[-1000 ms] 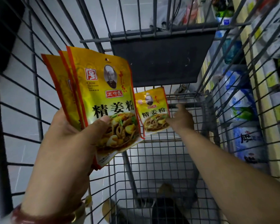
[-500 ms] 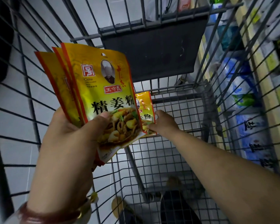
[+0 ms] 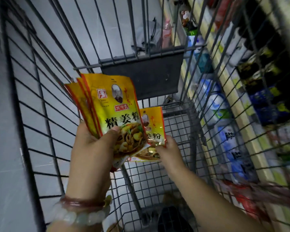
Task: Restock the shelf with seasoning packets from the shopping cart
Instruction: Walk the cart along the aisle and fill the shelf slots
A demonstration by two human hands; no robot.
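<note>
The person's left hand (image 3: 92,148) grips a fan of three yellow seasoning packets (image 3: 114,111), thumb pressed across the front one, fingers curled behind. The packets stand nearly upright, long axis vertical, tops tilted slightly left and away, printed fronts facing the viewer. Two bracelets (image 3: 80,210) circle that wrist, one dark red, one of pale beads.

Just right of it, and a little farther off, the right hand (image 3: 169,151) pinches the lower edge of a fourth packet (image 3: 153,124), also upright with its front facing near; the fan partly covers its left side. Beneath the right hand more yellow packaging shows, too hidden to count.

All of this is held inside the wire shopping cart (image 3: 40,114), above its mesh floor. Beyond the cart's right wall runs a shelf (image 3: 238,101) of blurred goods, mostly blue and white bags.
</note>
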